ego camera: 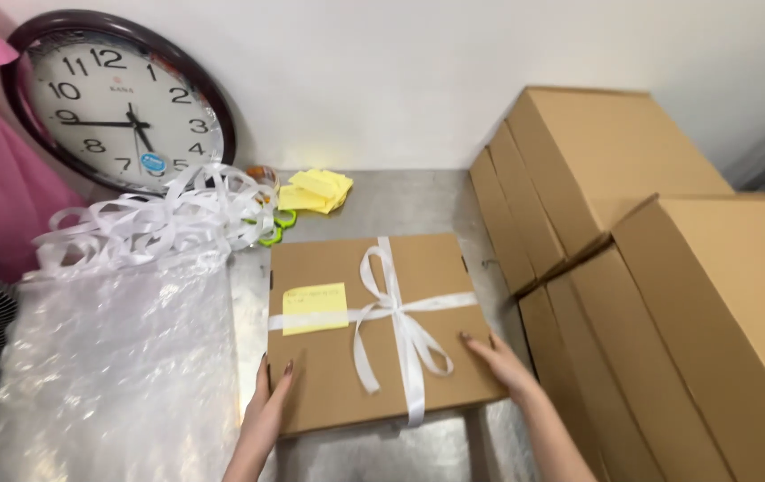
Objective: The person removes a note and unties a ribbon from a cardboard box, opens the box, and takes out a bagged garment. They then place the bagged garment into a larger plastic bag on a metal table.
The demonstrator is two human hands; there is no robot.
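**A:** On the metal table (418, 201), flat box (374, 357) tied with white ribbon (396, 308), yellow note (315, 308) tucked under.

**B:** Hands?

**A:** Left hand (268, 406) and right hand (498, 361) press its near corners, fingers together, flat.

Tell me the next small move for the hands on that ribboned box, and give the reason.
Probably lift the box slightly and draw it toward the body. The left hand and right hand already flank its near corners, the white ribbon bow is tied, the yellow note sits tucked under the ribbon, and the near edge overhangs the metal table.
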